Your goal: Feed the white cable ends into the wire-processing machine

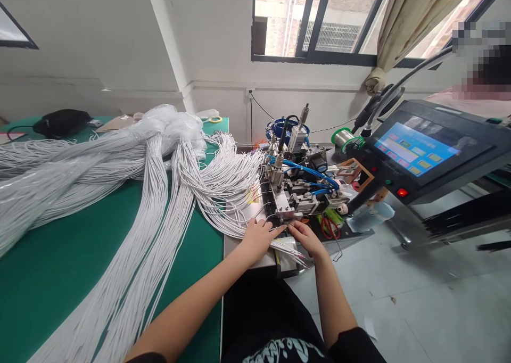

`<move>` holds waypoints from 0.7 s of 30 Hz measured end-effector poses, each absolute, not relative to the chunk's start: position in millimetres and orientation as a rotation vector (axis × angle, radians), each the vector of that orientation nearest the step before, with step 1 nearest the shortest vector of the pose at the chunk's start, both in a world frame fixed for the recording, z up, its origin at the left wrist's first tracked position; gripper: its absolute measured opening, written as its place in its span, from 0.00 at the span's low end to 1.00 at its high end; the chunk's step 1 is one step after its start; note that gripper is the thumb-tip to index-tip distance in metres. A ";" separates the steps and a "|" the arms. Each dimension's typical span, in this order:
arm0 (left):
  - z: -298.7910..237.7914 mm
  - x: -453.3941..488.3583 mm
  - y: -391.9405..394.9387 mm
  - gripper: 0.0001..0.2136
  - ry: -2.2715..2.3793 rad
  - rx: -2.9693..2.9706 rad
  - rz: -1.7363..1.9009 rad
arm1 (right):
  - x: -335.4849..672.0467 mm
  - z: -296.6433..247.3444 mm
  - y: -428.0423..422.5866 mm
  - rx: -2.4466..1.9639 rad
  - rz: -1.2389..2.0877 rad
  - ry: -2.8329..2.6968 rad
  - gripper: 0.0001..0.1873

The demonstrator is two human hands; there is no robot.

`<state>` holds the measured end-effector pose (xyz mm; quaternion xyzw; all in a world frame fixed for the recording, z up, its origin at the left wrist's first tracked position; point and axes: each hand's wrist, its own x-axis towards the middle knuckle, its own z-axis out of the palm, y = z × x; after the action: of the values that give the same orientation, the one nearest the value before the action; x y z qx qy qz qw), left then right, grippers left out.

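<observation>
My left hand [257, 240] rests over a bundle of white cables [289, 250] in front of a small bench machine [284, 206]. Its thumb and forefinger point right and close on a thin white cable by the machine's front edge. Opposite it, my right hand [306, 236] pinches the same spot with thumb and forefinger, just below the metal block. The cable end between the fingertips is too small to make out. Loose white cables [235, 166] fan out left of the machine, and the bundle's reddish tips stick out between my wrists.
Long cable bundles [157, 187], partly in clear plastic [171, 126], lie across the green table [43, 278]. A touchscreen panel [417, 146] leans in from the right. Near the machine are a solder wire spool [343, 138] and red-handled pliers [330, 227]. Another person [475, 105] is at far right.
</observation>
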<state>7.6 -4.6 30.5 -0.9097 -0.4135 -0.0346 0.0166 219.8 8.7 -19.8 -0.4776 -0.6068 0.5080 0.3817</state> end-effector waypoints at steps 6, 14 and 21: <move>36.3 7.7 2.6 0.37 -1.227 -2.895 -0.096 | 222.4 -20.4 10.6 -1.200 1.309 -1.566 0.19; 46.4 6.6 7.6 0.37 -1.141 -2.951 -0.037 | 220.8 -26.5 11.1 -1.191 1.204 -1.559 0.18; 45.9 3.9 3.2 0.37 -1.082 -2.905 -0.056 | 215.9 -15.6 5.2 -1.260 0.943 -1.601 0.15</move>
<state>3.9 3.2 45.9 -0.9368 -0.3488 -0.0182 0.0206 215.9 5.2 -15.6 -0.5058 -0.6426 0.3786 0.4335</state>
